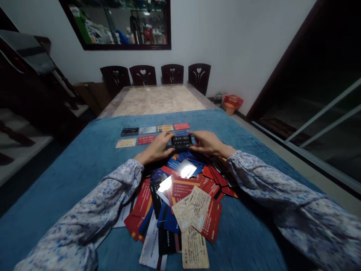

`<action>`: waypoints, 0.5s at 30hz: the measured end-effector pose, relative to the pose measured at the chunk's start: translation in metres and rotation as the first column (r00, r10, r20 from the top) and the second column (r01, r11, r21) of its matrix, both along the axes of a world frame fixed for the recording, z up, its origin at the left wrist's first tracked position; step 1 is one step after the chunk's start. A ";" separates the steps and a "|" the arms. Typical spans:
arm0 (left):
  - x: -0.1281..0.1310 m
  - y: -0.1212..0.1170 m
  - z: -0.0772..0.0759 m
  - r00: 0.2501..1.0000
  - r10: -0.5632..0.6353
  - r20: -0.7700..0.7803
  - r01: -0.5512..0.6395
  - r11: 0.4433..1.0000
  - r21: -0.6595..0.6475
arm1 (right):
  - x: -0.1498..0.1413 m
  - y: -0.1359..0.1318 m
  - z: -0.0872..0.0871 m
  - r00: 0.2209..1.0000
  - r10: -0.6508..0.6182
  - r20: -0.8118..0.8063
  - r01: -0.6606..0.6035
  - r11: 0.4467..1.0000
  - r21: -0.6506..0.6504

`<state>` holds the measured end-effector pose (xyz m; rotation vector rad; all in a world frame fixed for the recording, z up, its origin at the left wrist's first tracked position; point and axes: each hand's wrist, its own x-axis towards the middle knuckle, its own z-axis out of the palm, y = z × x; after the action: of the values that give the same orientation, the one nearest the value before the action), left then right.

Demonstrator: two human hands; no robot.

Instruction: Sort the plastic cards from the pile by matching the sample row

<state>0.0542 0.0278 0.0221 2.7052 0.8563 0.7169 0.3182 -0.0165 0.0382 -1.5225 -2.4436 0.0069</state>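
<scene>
Between my two hands is a black card (182, 142) with pale printing, raised above the pile. My left hand (161, 146) pinches its left edge, and my right hand (207, 143) grips its right edge. Beyond them, cards lie in rows: a dark one (130, 131), a silver one (148, 130), a yellow one (165, 128) and a red one (182, 126) at the back. Nearer are a cream card (125, 143), a red card (146, 139) and a blue card (183, 133), partly hidden. A loose heap of mixed cards (186, 188) spreads below my hands, between my forearms.
A blue cloth (70, 180) covers the near part of the long table, and its marble-patterned top (160, 99) shows beyond. Several dark chairs (143, 75) stand at the far end. An orange bin (231, 107) is on the floor at the right.
</scene>
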 end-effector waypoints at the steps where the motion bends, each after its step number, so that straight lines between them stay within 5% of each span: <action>1: -0.004 0.001 0.000 1.000 0.009 0.003 -0.009 1.000 -0.003 | -0.005 0.002 0.001 1.000 0.000 0.006 0.000 1.000 -0.001; 15: -0.056 0.010 0.005 0.987 0.144 -0.075 -0.149 0.987 -0.065 | -0.059 0.031 0.009 0.992 0.062 0.110 -0.056 0.997 -0.056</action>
<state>-0.0019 0.0373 0.0266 2.6399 1.0856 0.6108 0.2588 0.0145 0.0471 -1.5102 -2.5944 -0.0026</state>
